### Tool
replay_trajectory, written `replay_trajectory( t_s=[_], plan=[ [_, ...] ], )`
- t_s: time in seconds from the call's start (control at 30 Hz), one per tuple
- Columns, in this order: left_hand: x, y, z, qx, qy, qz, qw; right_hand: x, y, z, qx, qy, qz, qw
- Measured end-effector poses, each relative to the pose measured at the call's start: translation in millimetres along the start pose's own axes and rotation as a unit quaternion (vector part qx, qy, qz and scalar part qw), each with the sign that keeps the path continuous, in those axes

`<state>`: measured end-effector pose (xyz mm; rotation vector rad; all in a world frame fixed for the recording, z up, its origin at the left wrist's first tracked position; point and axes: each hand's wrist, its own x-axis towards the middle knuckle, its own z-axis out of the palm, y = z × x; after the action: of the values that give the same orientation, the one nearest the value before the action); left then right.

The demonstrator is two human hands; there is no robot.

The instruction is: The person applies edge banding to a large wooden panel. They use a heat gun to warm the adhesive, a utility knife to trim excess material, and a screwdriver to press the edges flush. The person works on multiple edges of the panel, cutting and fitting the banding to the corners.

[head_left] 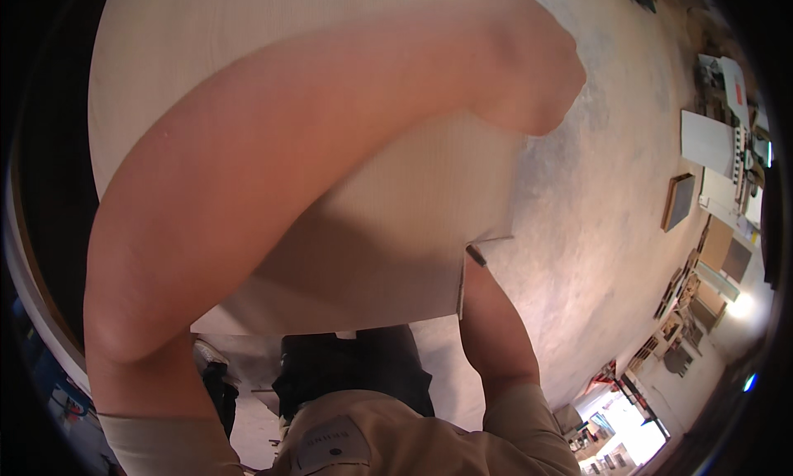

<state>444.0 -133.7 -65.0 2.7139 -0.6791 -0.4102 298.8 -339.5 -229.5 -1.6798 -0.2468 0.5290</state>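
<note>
A large light wood-grain board (pixel 388 286) fills the middle in front of me, with a notch cut into its right side. My left arm reaches across its face, slightly blurred. At the board's right edge, my left hand (pixel 533 75) is curled closed over it; the fingertips are turned out of sight. Lower down, my right forearm goes up behind the board by the notch, a dark band (pixel 477 255) at the wrist. The board hides my right hand, so its fingers do not show.
Beyond the board lies a worn, grey concrete floor (pixel 595 228). Along the right stand stacked panels and pallets (pixel 681 298), a flat dark-topped block (pixel 678 202) and a white sheet (pixel 708 142). A bright opening (pixel 632 431) is at lower right. Near my left elbow, a shoe (pixel 211 354) shows.
</note>
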Motion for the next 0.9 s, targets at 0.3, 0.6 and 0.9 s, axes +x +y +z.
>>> replay_trajectory(
  t_s=[0.3, 0.6, 0.9],
  plan=[
    [-13, -6, 0, -0.018, 0.124, 0.062, 0.990, -4, 4, -4, 0.035, 0.007, 0.022, 0.999],
    [-1, -8, 3, -0.008, 0.089, 0.064, 0.994, -5, 7, -4, 0.070, 0.021, 0.043, 0.996],
    [-16, -5, -4, -0.024, 0.086, 0.036, 0.995, -30, 26, 9, 0.181, 0.076, 0.147, 0.970]
  ],
)
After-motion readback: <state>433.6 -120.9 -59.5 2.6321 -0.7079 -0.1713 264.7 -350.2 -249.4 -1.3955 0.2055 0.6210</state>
